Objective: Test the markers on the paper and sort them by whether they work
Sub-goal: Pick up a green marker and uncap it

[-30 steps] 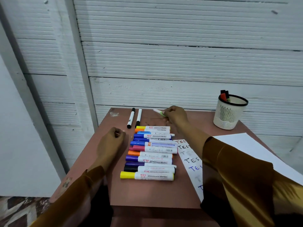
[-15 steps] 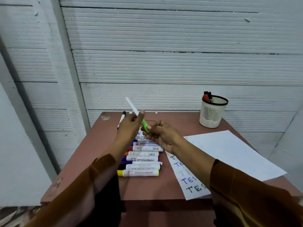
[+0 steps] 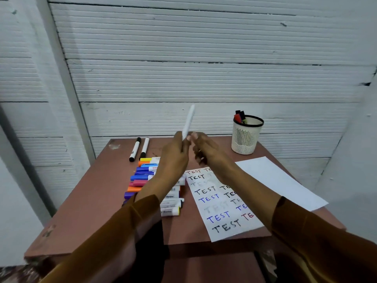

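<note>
My left hand [image 3: 175,158] grips a slim white marker [image 3: 188,120] by its lower part, and the marker points up over the table's far half. My right hand [image 3: 207,153] is pressed close beside it with curled fingers, the fingertips at the marker's lower end; its green cap is hidden. Below the hands lies the test paper [image 3: 221,203], covered in "TEST" words in black, blue, red and faint grey. A row of several coloured whiteboard markers [image 3: 143,177] lies left of the paper, partly under my left forearm.
Two thin black-capped markers [image 3: 139,149] lie side by side at the far left of the brown table [image 3: 91,201]. A white mesh cup [image 3: 246,136] with a few markers stands at the far right. A blank sheet [image 3: 275,180] overhangs the right edge.
My right hand picked the slim marker up from the table's far side and brought it nearer. My left hand rose from the table and took the barrel, and the marker swung more upright.
</note>
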Demonstrator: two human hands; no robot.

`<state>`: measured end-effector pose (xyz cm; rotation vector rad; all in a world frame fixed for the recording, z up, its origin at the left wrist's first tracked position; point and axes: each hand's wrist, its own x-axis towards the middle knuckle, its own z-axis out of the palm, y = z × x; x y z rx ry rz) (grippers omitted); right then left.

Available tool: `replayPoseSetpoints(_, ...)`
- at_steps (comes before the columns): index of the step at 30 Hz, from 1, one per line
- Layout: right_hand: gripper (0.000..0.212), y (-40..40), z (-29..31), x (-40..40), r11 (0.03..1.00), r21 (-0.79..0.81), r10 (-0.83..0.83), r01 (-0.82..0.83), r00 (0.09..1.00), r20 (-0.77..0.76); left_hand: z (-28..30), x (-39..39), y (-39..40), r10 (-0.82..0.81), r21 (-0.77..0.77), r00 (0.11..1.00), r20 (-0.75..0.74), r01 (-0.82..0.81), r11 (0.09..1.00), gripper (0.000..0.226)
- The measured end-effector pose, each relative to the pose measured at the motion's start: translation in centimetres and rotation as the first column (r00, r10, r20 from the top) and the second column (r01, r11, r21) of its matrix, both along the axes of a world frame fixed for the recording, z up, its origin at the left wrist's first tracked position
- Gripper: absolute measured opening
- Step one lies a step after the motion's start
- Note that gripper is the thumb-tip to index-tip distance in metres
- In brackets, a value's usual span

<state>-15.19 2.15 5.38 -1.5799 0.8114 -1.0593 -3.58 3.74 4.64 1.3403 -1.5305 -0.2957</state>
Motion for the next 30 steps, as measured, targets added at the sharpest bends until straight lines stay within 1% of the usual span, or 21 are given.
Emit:
replayPoseSetpoints(2, 0.018, -0.6, 0.5, -1.0, 0.999, -0.03, 0.017, -0.016, 1.0, 0.025, -0.3, -0.7, 0.0, -0.038, -0.029, 0.991, 0.132, 0.042, 0.999, 0.024)
replayPoseSetpoints(4, 0.018, -1.3, 0.7, -2.0, 0.998, -0.042, 0.046, -0.045, 0.998, 0.036, -0.3, -1.3, 0.1, -0.043, -0.04, 0.973, 0.225, 0.054, 0.998, 0.028)
replayPoseSetpoints(6, 0.019, -1.7, 0.8, -3.1, 0.999, -0.039, 0.041, -0.039, 0.997, 0.069, 0.1, -1.8, 0.0, -0.029, -0.049, 0.96, 0.279, 0.045, 0.998, 0.03)
replayPoseSetpoints(10, 0.02, -2.0, 0.3, -4.4, 0.997, 0.035, 0.054, -0.065, 0.968, 0.244, 1.2, -3.0, -0.1, -0.05, -0.035, 0.933, 0.356, 0.067, 0.997, 0.035)
replayPoseSetpoints(12, 0.021, -2.1, 0.1, -4.9, 0.994, 0.068, 0.065, -0.089, 0.953, 0.297, 1.2, -3.2, -0.4, -0.084, -0.03, 0.937, 0.338, 0.1, 0.995, 0.031)
replayPoseSetpoints(14, 0.02, -2.3, 0.3, -5.3, 0.99, 0.093, 0.067, -0.105, 0.936, 0.345, 1.1, -3.4, -0.4, -0.125, -0.017, 0.951, 0.283, 0.135, 0.991, 0.029)
replayPoseSetpoints(17, 0.017, -3.3, 0.7, -6.6, 0.989, 0.141, -0.039, -0.037, 0.866, 0.499, 0.6, -3.7, -0.4, -0.228, 0.111, 0.968, 0.105, 0.216, 0.97, 0.032)
replayPoseSetpoints(18, 0.014, -3.7, 0.7, -7.0, 0.988, 0.156, -0.084, 0.001, 0.847, 0.525, 0.2, -3.7, -0.5, -0.221, 0.156, 0.97, 0.096, 0.205, 0.966, 0.028)
replayPoseSetpoints(19, 0.012, -4.2, 0.4, -7.3, 0.985, 0.17, -0.122, 0.038, 0.845, 0.52, -0.4, -3.5, -0.7, -0.19, 0.193, 0.972, 0.141, 0.161, 0.968, 0.023)
replayPoseSetpoints(20, 0.012, -4.5, 0.0, -7.4, 0.981, 0.178, -0.157, 0.079, 0.862, 0.483, -1.0, -3.4, -0.9, -0.152, 0.222, 0.96, 0.234, 0.099, 0.97, 0.018)
replayPoseSetpoints(22, 0.012, -4.9, -1.5, -7.3, 0.968, 0.146, -0.242, 0.203, 0.906, 0.347, -2.1, -3.5, -1.2, -0.131, 0.268, 0.888, 0.441, 0.01, 0.963, 0.018)
replayPoseSetpoints(23, 0.016, -5.1, -2.4, -7.2, 0.956, 0.103, -0.293, 0.275, 0.919, 0.265, -2.6, -3.7, -1.2, -0.146, 0.291, 0.848, 0.51, -0.01, 0.957, 0.02)
replayPoseSetpoints(25, 0.023, -5.3, -4.0, -7.2, 0.919, 0.016, -0.394, 0.395, 0.911, 0.122, -3.5, -4.2, -1.0, -0.187, 0.34, 0.777, 0.601, -0.036, 0.94, 0.028)
replayPoseSetpoints(26, 0.024, -5.5, -4.6, -7.2, 0.902, -0.014, -0.43, 0.432, 0.9, 0.078, -3.9, -4.4, -0.9, -0.205, 0.355, 0.737, 0.645, -0.051, 0.934, 0.033)
replayPoseSetpoints(28, 0.023, -5.8, -5.4, -7.2, 0.885, -0.037, -0.463, 0.464, 0.885, 0.044, -4.7, -4.6, -0.8, -0.248, 0.388, 0.652, 0.717, -0.078, 0.918, 0.04)
replayPoseSetpoints(30, 0.022, -6.2, -6.0, -7.1, 0.882, -0.028, -0.47, 0.47, 0.882, 0.027, -5.0, -4.8, -0.9, -0.286, 0.422, 0.595, 0.751, -0.098, 0.901, 0.04)
